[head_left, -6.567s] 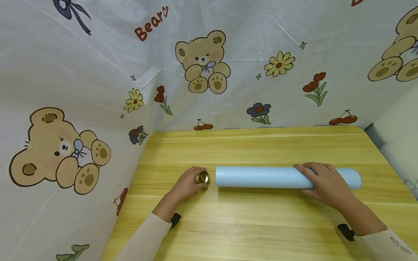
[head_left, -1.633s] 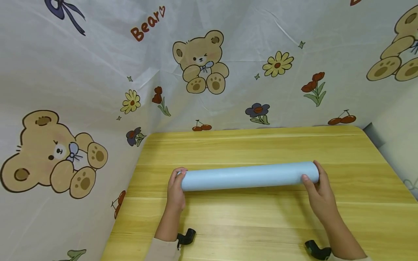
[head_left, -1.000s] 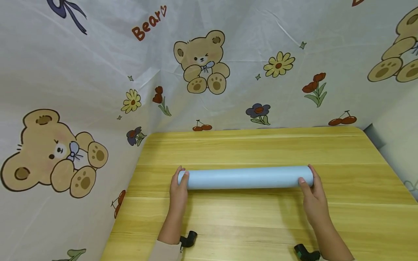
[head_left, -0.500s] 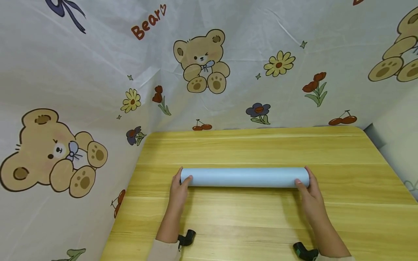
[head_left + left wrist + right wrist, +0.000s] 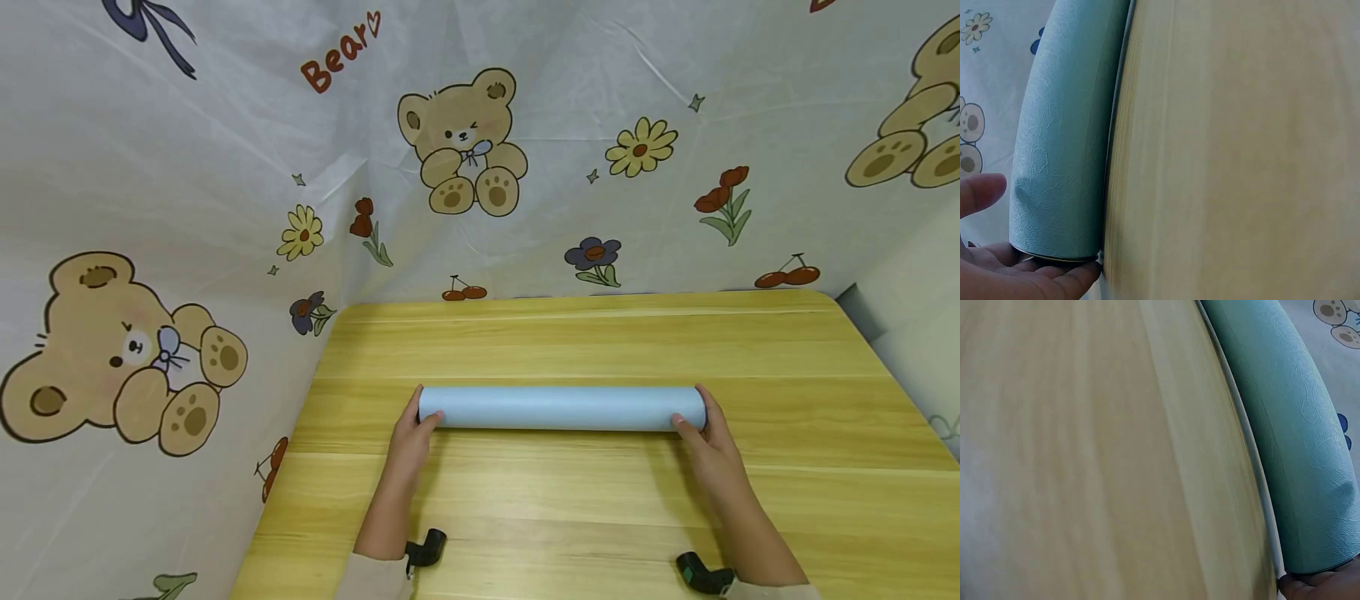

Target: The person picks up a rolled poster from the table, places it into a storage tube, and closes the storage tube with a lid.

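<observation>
A pale blue cylindrical roll (image 5: 558, 408) with a crinkled surface lies level across the wooden table, apparently resting on it. At its left end, my left hand (image 5: 408, 442) has fairly straight fingers (image 5: 1054, 275) flat against the end face, and its thumb is close to the near side. A thin dark and gold rim (image 5: 1054, 257) edges that end. My right hand (image 5: 712, 454) mirrors this at the other end, with fingertips (image 5: 1291, 587) against it and the thumb at the near side. Both end faces are hidden.
The wooden table (image 5: 555, 508) has pale cloth (image 5: 570, 208) printed with bears and flowers behind it and at its left. Black wrist cameras (image 5: 427, 547) sit below both hands. A pale surface lies beyond the right edge.
Earlier my left hand held a small brass ring-like piece left of the roll; it is no longer visible. Both hands have since moved to the ends, and the raised roll has come down level.
</observation>
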{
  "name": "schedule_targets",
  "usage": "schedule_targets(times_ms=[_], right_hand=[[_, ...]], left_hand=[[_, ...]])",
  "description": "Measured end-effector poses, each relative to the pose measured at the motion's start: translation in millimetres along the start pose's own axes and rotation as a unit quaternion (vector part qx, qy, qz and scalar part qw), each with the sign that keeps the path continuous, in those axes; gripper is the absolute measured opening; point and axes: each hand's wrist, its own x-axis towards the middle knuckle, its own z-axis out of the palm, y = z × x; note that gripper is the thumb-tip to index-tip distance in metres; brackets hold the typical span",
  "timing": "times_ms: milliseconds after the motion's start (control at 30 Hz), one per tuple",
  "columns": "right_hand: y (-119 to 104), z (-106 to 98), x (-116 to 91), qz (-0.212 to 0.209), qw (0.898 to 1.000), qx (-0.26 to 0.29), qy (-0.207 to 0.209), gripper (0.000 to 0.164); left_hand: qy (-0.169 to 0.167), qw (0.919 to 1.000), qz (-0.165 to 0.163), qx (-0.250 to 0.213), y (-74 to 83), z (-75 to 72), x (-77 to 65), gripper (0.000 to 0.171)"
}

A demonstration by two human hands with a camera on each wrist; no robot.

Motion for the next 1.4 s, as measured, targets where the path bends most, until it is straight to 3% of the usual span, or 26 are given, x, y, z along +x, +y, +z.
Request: schedule_targets(times_ms=[1033, 1267, 1400], right_hand=[[-3, -2, 7, 0.01, 0.999, -0.031, -0.028, 0.087], [-7, -4, 6, 0.006, 1.0, -0.021, -0.001, 0.086], [-10, -10, 5, -0.016, 0.999, -0.014, 0.031, 0.075]], left_hand=[[-0.012, 0.9999, -0.005, 0.001, 7.0, -3.0, -0.4, 0.078], [-0.016, 0.9995, 0.017, -0.02, 11.0, -7.3, -2.1, 0.078], [-0.011, 0.9993, 0.035, -0.011, 20.0, -14.4, -8.2, 0.076]])
